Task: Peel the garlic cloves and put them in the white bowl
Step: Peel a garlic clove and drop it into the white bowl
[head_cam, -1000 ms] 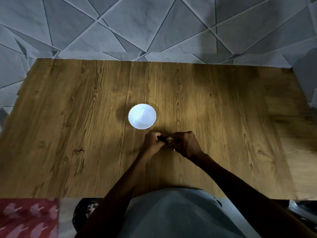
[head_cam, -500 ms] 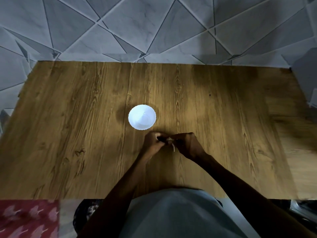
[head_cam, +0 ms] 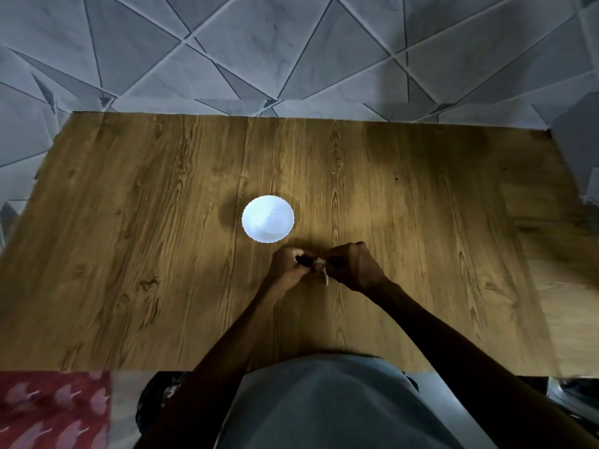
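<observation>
While the garlic clove (head_cam: pixel 319 263) is pinched by the left hand (head_cam: pixel 288 268) and right hand (head_cam: pixel 353 267), it is judged light and slippery, best gripped by its seemingly loose skin (head_cam: pixel 326 279).

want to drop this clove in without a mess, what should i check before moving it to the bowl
1. Grip: ok, left hand and right hand both pinch the garlic clove.
2. Skin fully off: not ok, a peel strip hangs below the clove.
3. Target: ok, the white bowl is upright on the table.
4. Way there: ok, it sits just beyond the hands.
5. Bowl's contents: cannot tell, glare.
</observation>
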Demonstrator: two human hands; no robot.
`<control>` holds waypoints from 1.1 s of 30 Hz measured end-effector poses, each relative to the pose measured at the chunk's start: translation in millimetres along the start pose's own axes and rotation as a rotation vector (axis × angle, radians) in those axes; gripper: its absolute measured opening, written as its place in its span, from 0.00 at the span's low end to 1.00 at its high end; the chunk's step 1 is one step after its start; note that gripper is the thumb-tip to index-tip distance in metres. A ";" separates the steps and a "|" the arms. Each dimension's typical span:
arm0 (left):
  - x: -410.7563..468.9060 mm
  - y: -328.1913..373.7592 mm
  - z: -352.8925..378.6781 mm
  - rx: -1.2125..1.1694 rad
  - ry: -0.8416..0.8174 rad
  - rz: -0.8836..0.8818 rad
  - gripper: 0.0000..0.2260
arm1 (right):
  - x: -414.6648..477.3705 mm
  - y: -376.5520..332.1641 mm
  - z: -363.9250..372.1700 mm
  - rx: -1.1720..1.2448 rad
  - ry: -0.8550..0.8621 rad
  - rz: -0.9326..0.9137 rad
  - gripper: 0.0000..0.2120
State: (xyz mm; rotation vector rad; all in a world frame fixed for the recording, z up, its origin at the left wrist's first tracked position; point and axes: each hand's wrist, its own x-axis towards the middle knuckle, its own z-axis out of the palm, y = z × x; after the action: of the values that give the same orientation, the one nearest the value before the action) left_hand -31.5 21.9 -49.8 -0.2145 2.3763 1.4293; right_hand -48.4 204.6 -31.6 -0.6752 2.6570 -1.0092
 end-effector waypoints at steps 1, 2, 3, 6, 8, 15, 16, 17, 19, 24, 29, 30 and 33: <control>0.2 0.3 0.4 0.004 -0.001 -0.002 0.12 | 2.1 -0.8 -1.4 0.007 0.001 0.008 0.07; 0.2 0.8 0.7 0.003 -0.001 0.000 0.12 | 3.8 -1.1 -2.3 0.015 0.004 0.017 0.07; 0.8 0.6 1.4 -0.001 0.002 0.001 0.12 | 5.1 -1.1 -2.3 0.016 0.003 0.028 0.07; 2.0 1.9 3.2 0.000 0.017 0.008 0.11 | 4.6 -0.4 0.0 -0.002 0.020 0.062 0.06; 4.3 1.2 4.4 0.001 0.021 -0.008 0.11 | 2.5 -0.7 1.4 0.004 0.040 0.073 0.05; 5.7 -3.2 4.8 0.028 0.010 -0.006 0.12 | -1.5 -2.9 8.3 0.014 0.029 0.085 0.05; 5.9 -3.2 4.1 0.044 0.006 -0.002 0.12 | -1.8 -3.0 8.6 0.019 0.033 0.075 0.05; 6.7 -4.3 3.5 0.051 0.003 0.002 0.12 | -1.8 -2.3 8.8 0.023 0.033 0.062 0.06; 7.4 -9.2 2.6 0.052 -0.006 0.030 0.13 | -1.1 0.4 6.9 0.034 0.027 0.029 0.06; 4.0 -21.6 3.0 -0.040 -0.008 0.107 0.17 | -1.1 17.3 -0.8 0.120 0.048 -0.022 0.09; 1.8 -22.1 8.8 -0.127 0.023 0.083 0.16 | -2.9 29.6 5.3 0.146 0.033 -0.018 0.10; 1.0 -21.8 9.9 -0.140 0.032 0.077 0.16 | -2.5 29.5 6.1 0.144 0.036 -0.013 0.11; -1.0 -19.7 12.1 -0.157 0.069 0.092 0.15 | -2.3 26.8 6.9 0.166 0.084 -0.023 0.11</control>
State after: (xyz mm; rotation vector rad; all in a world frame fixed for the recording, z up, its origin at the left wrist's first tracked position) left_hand -21.8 23.0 -70.7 -0.1993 2.3563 1.6795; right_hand -53.1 219.4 -54.6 -0.6417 2.6030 -1.2739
